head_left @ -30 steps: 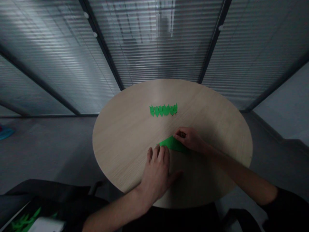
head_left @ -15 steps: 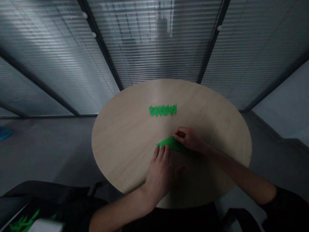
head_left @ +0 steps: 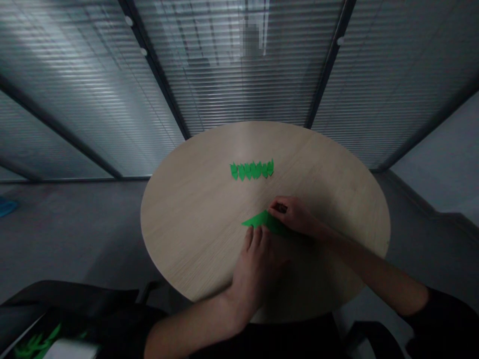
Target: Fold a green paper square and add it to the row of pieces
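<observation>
Well, nearest me at the left, blurred green pieces (head_left: 39, 343) lie beside a pale object (head_left: 71, 350). On the desk (head_left: 187, 214), my left hand (head_left: 256, 267) reaches in with its fingers nearly straight, slightly spread, their tips on the near edge of the green paper (head_left: 257, 218). My right hand (head_left: 295, 214), just right of it, has thumb and fingers pinching the paper's far corner. This sheet looks to me only partly folded: flat, roughly triangular, its creasing apparently unfinished. Farther off, 1 row of small pointed green shapes (head_left: 252, 170) appears done, well apart from my hands.
</observation>
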{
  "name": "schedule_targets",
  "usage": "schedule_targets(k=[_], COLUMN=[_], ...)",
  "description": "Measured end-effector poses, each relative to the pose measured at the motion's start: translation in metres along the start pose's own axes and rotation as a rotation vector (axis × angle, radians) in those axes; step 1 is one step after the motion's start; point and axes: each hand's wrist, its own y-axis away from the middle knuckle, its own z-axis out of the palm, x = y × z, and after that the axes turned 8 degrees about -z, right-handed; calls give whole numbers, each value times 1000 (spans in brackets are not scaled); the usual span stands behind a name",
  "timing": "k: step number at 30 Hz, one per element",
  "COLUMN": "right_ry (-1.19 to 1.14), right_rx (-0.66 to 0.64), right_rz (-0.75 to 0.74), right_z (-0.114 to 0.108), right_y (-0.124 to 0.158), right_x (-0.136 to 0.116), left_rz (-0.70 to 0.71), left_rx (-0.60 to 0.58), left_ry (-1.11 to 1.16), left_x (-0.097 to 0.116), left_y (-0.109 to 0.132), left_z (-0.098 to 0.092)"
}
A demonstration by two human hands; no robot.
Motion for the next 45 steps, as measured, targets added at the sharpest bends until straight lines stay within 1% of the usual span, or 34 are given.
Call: schedule_targets(k=[3, 9, 15, 23, 32, 35, 41, 43, 45], right_ry=[-3, -3, 3, -10, 4, 4, -6, -48, -128], right_rx=[2, -5, -2, 1, -6, -12, 4, 23, 48], right_rz=[-4, -11, -1, -14, -1, 11, 11, 29, 55], right_z=[0, 0, 0, 2, -1, -2, 1, 2, 2], right_y=[0, -1, -1, -1, -1, -1, -1, -1, -2], right_x=[0, 0, 1, 4, -2, -2, 2, 4, 5], left_rz=[11, -63, -51, -75, -64, -53, -59, -53, -44], left_rx=[-6, -70, -115, -128, -176, -163, -118, -120, -115], left_ry=[-39, 5, 77, 19, 86, 102, 91, 107, 147], left_x=[6, 16, 15, 17, 15, 14, 14, 10, 0], left_y=[0, 0, -5, -6, -8, -6, 4, 4, 1], left_z=[-3, -14, -20, -19, -27, -24, -10, -9, -11])
